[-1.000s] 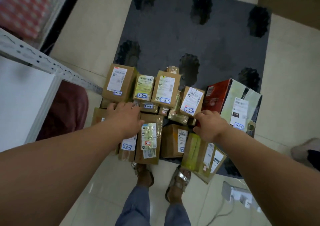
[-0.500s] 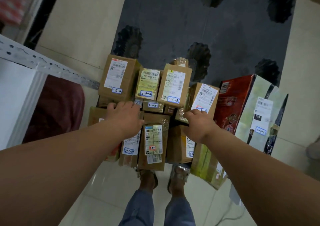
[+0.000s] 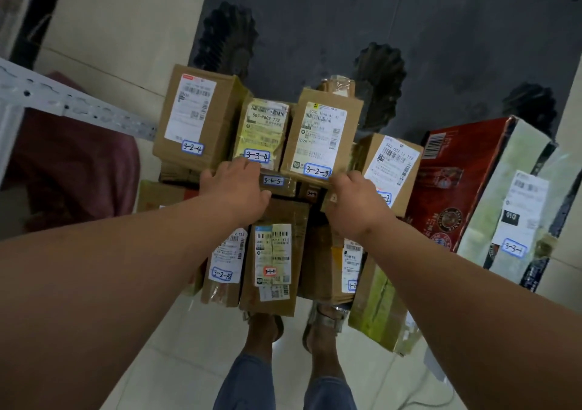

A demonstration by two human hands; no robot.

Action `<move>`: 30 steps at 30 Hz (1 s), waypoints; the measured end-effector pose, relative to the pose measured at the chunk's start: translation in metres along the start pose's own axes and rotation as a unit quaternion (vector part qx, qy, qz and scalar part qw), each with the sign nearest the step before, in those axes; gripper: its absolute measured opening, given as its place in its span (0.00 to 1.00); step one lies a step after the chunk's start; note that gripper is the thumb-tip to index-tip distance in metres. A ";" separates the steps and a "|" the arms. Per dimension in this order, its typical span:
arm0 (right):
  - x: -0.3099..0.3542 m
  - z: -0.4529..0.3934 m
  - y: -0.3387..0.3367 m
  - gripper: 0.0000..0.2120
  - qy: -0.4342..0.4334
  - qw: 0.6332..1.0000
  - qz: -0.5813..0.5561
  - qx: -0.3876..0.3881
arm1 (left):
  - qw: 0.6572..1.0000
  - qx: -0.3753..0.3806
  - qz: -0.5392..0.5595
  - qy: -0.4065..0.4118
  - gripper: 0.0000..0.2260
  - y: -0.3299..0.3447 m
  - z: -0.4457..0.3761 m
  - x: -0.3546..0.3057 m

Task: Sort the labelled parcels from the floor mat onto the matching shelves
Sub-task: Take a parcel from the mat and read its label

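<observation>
The left hand lies with its fingers bent over the near edge of the parcel marked 3-3-4, and the right hand reaches for the near corner of the parcel marked 3-2-3; whether either has a real grip I cannot tell, since the fingertips are hidden. Both parcels sit side by side on top of the pile, labels up, probably so the shelf codes can be read at a glance. Touching on the left is the parcel marked 3-2-4; a small parcel marked 3-1-5 lies lower, between the hands. A red box stands to the right. The pile rests at the near edge of the dark floor mat, beside a white shelf rail, likely one destination.
</observation>
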State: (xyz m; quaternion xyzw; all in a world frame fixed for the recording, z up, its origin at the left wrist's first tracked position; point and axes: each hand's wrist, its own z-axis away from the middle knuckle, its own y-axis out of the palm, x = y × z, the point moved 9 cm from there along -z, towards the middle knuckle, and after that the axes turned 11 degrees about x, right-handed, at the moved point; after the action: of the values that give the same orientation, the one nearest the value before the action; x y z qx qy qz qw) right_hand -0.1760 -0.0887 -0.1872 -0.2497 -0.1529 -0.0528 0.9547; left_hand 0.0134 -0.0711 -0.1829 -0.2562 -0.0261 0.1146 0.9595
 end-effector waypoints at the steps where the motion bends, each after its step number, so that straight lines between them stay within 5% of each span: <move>1: 0.000 -0.002 -0.003 0.24 0.000 1.000 -0.011 -0.011 | 1.000 -0.002 0.003 0.002 0.25 0.000 -0.003 -0.001; 8: -0.012 -0.019 -0.014 0.28 0.032 0.994 -0.095 -0.035 | 0.996 -0.021 0.021 0.081 0.20 -0.009 -0.021 -0.032; 12: -0.013 -0.024 -0.011 0.28 0.023 0.989 -0.148 -0.011 | 0.982 0.037 0.145 0.114 0.24 -0.002 -0.033 -0.048; 23: -0.019 -0.015 -0.014 0.31 0.014 0.974 -0.221 -0.041 | 0.927 0.055 0.366 0.063 0.14 0.000 -0.042 -0.044; 30: -0.027 0.014 -0.033 0.30 0.030 0.963 -0.262 -0.064 | 0.908 0.036 0.412 0.070 0.22 -0.018 -0.007 -0.048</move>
State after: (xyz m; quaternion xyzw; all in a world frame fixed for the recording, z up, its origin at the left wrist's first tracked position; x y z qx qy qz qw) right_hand -0.2109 -0.1095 -0.1692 -0.2602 -0.1803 -0.3179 0.8937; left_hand -0.0286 -0.1002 -0.1795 -0.2164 0.1531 0.4826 0.8348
